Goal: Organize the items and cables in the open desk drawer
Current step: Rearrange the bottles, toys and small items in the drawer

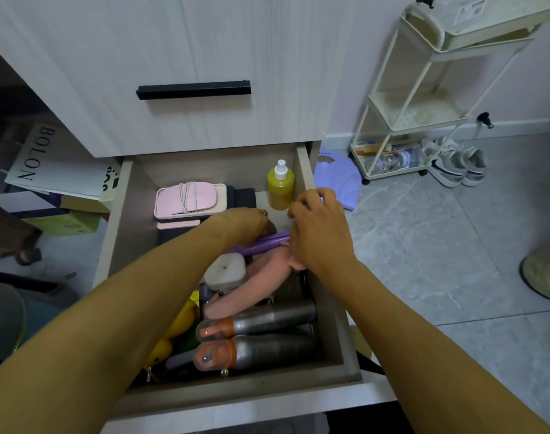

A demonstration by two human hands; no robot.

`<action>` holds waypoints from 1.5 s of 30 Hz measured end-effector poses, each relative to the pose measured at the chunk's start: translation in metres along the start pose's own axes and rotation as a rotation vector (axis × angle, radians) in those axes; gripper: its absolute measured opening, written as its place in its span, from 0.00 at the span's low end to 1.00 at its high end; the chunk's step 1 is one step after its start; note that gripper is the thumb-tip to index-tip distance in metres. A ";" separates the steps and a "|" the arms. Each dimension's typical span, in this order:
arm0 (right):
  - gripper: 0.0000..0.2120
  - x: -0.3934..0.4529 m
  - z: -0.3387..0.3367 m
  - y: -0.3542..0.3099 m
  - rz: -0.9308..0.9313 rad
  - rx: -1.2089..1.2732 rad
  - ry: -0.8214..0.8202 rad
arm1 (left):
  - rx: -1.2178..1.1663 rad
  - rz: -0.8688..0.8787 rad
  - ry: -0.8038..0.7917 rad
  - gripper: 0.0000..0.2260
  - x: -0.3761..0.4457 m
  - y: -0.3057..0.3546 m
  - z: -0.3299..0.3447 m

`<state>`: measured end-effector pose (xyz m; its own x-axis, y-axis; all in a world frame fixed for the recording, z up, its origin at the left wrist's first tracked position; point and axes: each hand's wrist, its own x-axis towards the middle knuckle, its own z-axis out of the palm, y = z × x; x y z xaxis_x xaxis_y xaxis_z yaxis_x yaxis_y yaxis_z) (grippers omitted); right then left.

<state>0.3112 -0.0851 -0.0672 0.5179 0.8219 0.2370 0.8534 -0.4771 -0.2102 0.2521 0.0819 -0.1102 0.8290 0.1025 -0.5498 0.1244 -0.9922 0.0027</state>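
The open drawer [305, 170] holds mixed items. A purple tube [264, 242] lies across its middle. My left hand [248, 223] curls over the tube's left part. My right hand [320, 230] covers its right end with bent fingers, and the thumb touches a pink elongated item [251, 286]; what this hand holds is hidden. A white cable [187, 195] is wound around pink flat cases [173, 202] at the back left, beside a black pouch [244, 197]. A yellow spray bottle [280, 186] stands upright at the back right. Two metal bottles [267, 333] with orange caps lie at the front.
A small white case [225, 270] sits mid-drawer, and yellow items [173, 333] lie under my left forearm. The closed upper drawer with a black handle [194, 89] overhangs the back. Boxes and a white bag [57, 170] crowd the left. A cream trolley [424, 114] and shoes [455, 164] stand on the right.
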 end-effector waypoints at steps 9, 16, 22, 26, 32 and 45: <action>0.06 -0.001 0.002 -0.001 -0.019 -0.073 -0.042 | -0.526 -0.147 0.529 0.20 -0.029 0.007 0.049; 0.06 -0.014 -0.010 -0.010 -0.113 -0.129 -0.089 | -0.588 -0.204 0.549 0.13 -0.104 0.001 0.046; 0.11 -0.036 -0.022 -0.050 -0.286 0.051 -0.243 | -0.340 -0.227 0.431 0.18 -0.180 0.010 0.042; 0.05 -0.061 -0.034 -0.069 -0.392 0.076 -0.144 | -0.255 -0.225 0.438 0.18 -0.220 0.015 0.048; 0.15 -0.094 -0.031 -0.063 -0.245 0.074 -0.512 | -0.621 -0.286 0.444 0.16 -0.239 0.039 0.055; 0.08 -0.034 0.001 -0.082 -0.173 0.036 -0.760 | -0.851 -0.438 0.569 0.16 -0.233 0.050 0.079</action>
<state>0.2236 -0.0735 -0.0594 0.1834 0.8775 -0.4432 0.9089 -0.3231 -0.2636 0.0217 0.0025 -0.0478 0.7237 0.6660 -0.1807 0.6201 -0.5126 0.5940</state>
